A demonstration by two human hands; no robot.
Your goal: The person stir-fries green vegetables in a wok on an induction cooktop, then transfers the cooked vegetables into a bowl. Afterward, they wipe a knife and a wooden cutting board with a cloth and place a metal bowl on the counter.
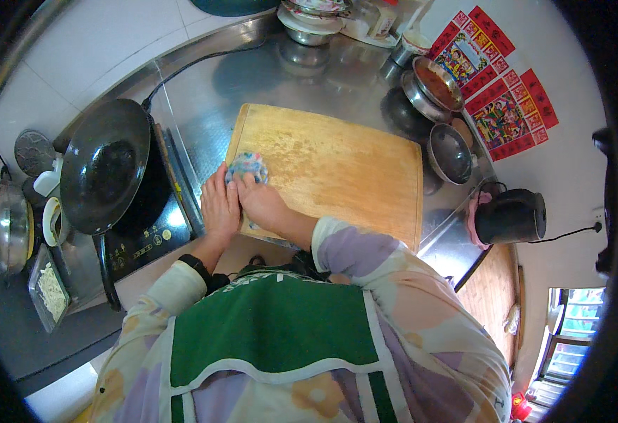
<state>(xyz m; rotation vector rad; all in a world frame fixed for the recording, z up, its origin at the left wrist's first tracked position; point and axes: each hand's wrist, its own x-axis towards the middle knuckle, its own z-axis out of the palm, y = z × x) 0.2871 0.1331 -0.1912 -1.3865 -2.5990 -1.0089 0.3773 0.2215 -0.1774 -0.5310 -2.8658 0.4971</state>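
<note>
A wooden cutting board (341,164) lies before me on the steel counter, with darker damp-looking patches on its upper left part. My right hand (262,200) is closed over a bunched multicoloured cloth (248,165), pressed to the board near its left edge. Right beside it, my left hand (220,205) lies along that left edge, fingers straight and close together, fingertips by the cloth. Whether the left fingers grip the board's edge cannot be seen.
To the left, a black wok (109,164) sits on an induction cooktop (153,240), its handle pointing towards me. A plastic tray of pale food (51,293) stands farther left. Metal bowls (436,87), a dark bowl (450,153) and a black kettle (510,215) line the right side.
</note>
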